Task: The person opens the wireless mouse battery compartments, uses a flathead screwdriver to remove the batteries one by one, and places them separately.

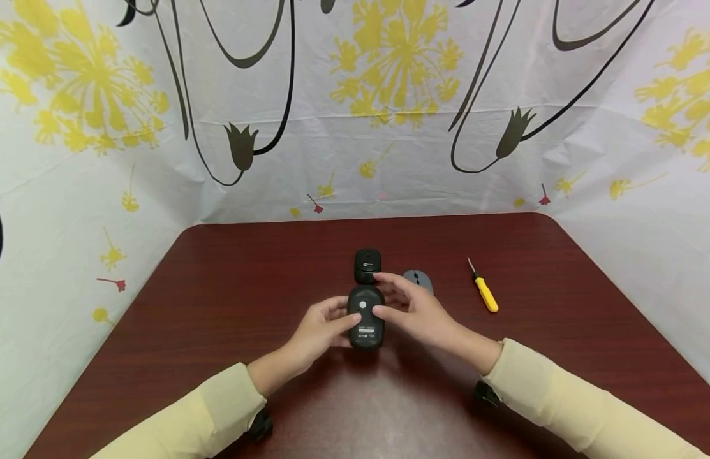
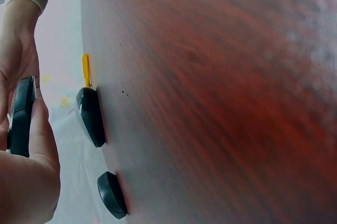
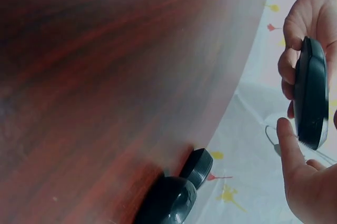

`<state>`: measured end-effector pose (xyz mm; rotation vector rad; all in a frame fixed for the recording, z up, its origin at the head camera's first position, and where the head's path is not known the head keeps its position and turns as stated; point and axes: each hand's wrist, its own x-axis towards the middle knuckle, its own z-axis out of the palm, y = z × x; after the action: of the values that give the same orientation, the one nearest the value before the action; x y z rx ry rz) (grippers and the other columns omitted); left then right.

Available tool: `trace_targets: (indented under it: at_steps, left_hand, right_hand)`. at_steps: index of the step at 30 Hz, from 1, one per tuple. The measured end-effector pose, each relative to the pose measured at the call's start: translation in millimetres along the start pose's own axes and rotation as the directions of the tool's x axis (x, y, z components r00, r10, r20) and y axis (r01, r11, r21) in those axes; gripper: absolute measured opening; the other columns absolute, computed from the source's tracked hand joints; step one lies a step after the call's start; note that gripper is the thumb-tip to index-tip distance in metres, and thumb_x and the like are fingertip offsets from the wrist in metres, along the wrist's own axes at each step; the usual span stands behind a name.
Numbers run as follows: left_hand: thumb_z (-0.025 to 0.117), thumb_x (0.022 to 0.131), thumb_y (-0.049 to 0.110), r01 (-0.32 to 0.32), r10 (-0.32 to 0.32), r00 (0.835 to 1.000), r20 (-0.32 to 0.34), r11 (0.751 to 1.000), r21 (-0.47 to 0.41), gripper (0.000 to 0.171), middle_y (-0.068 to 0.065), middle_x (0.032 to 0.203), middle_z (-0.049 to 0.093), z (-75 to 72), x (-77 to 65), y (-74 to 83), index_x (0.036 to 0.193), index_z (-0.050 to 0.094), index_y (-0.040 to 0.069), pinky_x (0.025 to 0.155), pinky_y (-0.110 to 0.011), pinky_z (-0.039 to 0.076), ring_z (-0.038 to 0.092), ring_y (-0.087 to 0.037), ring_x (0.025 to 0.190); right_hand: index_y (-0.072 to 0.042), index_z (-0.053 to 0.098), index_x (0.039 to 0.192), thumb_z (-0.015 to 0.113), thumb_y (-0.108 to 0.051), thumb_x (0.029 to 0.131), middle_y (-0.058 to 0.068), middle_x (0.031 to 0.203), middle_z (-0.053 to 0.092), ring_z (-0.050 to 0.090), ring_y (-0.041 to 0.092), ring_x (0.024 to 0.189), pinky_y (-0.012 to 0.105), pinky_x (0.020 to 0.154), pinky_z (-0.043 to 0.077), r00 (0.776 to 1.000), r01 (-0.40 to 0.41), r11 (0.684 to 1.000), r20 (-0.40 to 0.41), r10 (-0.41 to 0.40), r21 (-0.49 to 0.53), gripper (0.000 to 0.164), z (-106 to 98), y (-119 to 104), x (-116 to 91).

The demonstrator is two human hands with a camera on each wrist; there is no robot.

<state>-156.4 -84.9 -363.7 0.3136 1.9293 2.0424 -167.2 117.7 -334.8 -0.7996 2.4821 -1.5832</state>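
A black computer mouse (image 1: 365, 328) is held off the table with its underside and white label facing up. My left hand (image 1: 326, 328) grips it from the left, thumb on the underside; the right wrist view shows the fingers (image 3: 287, 71) beneath. My right hand (image 1: 420, 312) is around the right side and far end. Its thumb (image 1: 389, 313) overlaps the edge in the head view. In the right wrist view its straight index finger (image 3: 288, 142) sits close to the mouse (image 3: 311, 95) with a small gap. Contact by the right hand's hidden fingers cannot be seen.
A second black mouse (image 1: 368, 264) lies just beyond the held one. To its right is a grey mouse (image 1: 419, 278), partly hidden by my right hand. A yellow-handled screwdriver (image 1: 485, 294) lies farther right on the dark red table (image 1: 263, 274). Patterned cloth hangs behind.
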Motion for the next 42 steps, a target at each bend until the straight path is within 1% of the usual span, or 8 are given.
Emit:
trace_targets:
  at_steps: [4, 6, 13, 14, 21, 28, 36, 42]
  left_hand:
    - [0.057, 0.086, 0.009, 0.002, -0.002, 1.000, 0.005, 1.000, -0.004, 0.040, -0.017, 0.103, 0.058, 0.1, 0.7, -1.2, 0.122, 0.046, -0.001, 0.066, -0.039, 0.052, 0.061, -0.022, 0.083]
    - [0.057, 0.086, 0.009, 0.002, -0.002, 1.000, 0.008, 1.000, -0.012, 0.040, -0.017, 0.103, 0.058, -0.2, 1.7, -3.4, 0.122, 0.046, -0.002, 0.066, -0.039, 0.052, 0.061, -0.023, 0.083]
    - [0.063, 0.083, 0.017, 0.008, -0.007, 1.000, 0.007, 1.000, -0.029, 0.044, -0.015, 0.105, 0.058, -4.9, 10.4, -20.8, 0.122, 0.048, 0.003, 0.065, -0.039, 0.052, 0.061, -0.024, 0.085]
    - [0.063, 0.083, 0.018, 0.007, -0.007, 1.000, 0.007, 1.000, -0.027, 0.044, -0.015, 0.105, 0.058, -5.0, 10.6, -21.7, 0.122, 0.048, 0.003, 0.066, -0.039, 0.052, 0.061, -0.024, 0.085]
    - [0.063, 0.082, 0.019, 0.004, -0.004, 1.000, 0.012, 1.000, -0.022, 0.044, -0.015, 0.105, 0.058, -5.2, 10.4, -23.7, 0.121, 0.049, 0.005, 0.066, -0.040, 0.052, 0.060, -0.026, 0.087]
    - [0.063, 0.083, 0.018, 0.000, 0.001, 1.000, 0.016, 1.000, -0.023, 0.043, -0.016, 0.104, 0.058, -5.7, 10.9, -24.9, 0.121, 0.049, 0.004, 0.066, -0.040, 0.052, 0.060, -0.026, 0.087]
    - [0.063, 0.082, 0.017, 0.004, -0.003, 1.000, 0.020, 0.999, -0.038, 0.043, -0.017, 0.104, 0.058, -5.7, 11.0, -25.2, 0.121, 0.049, 0.003, 0.066, -0.041, 0.052, 0.060, -0.026, 0.087]
    - [0.063, 0.082, 0.016, 0.010, -0.009, 1.000, 0.026, 0.999, -0.040, 0.044, -0.017, 0.104, 0.057, -6.2, 10.4, -25.3, 0.121, 0.048, 0.002, 0.066, -0.041, 0.052, 0.060, -0.026, 0.087]
  right_hand:
    - [-0.014, 0.041, 0.130, 0.065, -0.015, 0.081, 0.006, 0.115, 0.054, 0.053, 0.018, 0.099, 0.039, 0.081, 0.045, 1.000, 0.019, 0.999, 0.023, -0.018, -0.043, 0.054, -1.2, 0.7, 1.8]
    - [-0.014, 0.042, 0.129, 0.066, -0.015, 0.080, 0.005, 0.114, 0.054, 0.054, 0.017, 0.098, 0.036, 0.080, 0.047, 0.999, 0.029, 0.998, 0.041, -0.027, -0.054, 0.056, -1.3, 1.5, 2.6]
    - [-0.011, 0.043, 0.128, 0.067, -0.013, 0.078, 0.005, 0.109, 0.056, 0.056, 0.017, 0.089, 0.030, 0.075, 0.049, 0.996, 0.027, 0.998, 0.088, -0.022, -0.057, 0.055, -0.2, 0.8, 5.3]
    - [-0.010, 0.044, 0.128, 0.067, -0.013, 0.078, 0.006, 0.107, 0.057, 0.057, 0.017, 0.088, 0.030, 0.075, 0.049, 0.996, 0.022, 0.998, 0.089, -0.018, -0.051, 0.055, -0.1, 0.5, 5.4]
    - [-0.025, 0.047, 0.124, 0.069, -0.028, 0.077, -0.004, 0.103, 0.058, 0.057, 0.010, 0.087, 0.023, 0.073, 0.049, 0.997, 0.031, 0.998, 0.075, -0.027, -0.047, 0.052, 3.2, 34.2, 12.6]
    - [-0.022, 0.048, 0.125, 0.069, -0.027, 0.076, -0.008, 0.104, 0.060, 0.058, 0.005, 0.088, 0.022, 0.072, 0.050, 0.998, 0.027, 0.998, 0.060, -0.023, -0.061, 0.053, 4.5, 33.7, 11.9]
    - [-0.022, 0.050, 0.124, 0.069, -0.027, 0.076, -0.008, 0.101, 0.061, 0.057, 0.002, 0.086, 0.023, 0.065, 0.051, 0.998, 0.031, 0.995, 0.049, -0.026, -0.090, 0.052, 5.3, 34.9, 10.9]
    - [-0.018, 0.051, 0.123, 0.070, -0.026, 0.076, -0.005, 0.107, 0.059, 0.057, 0.004, 0.090, 0.024, 0.068, 0.051, 0.999, 0.028, 0.998, 0.045, -0.026, -0.052, 0.052, 6.2, 36.2, 11.3]
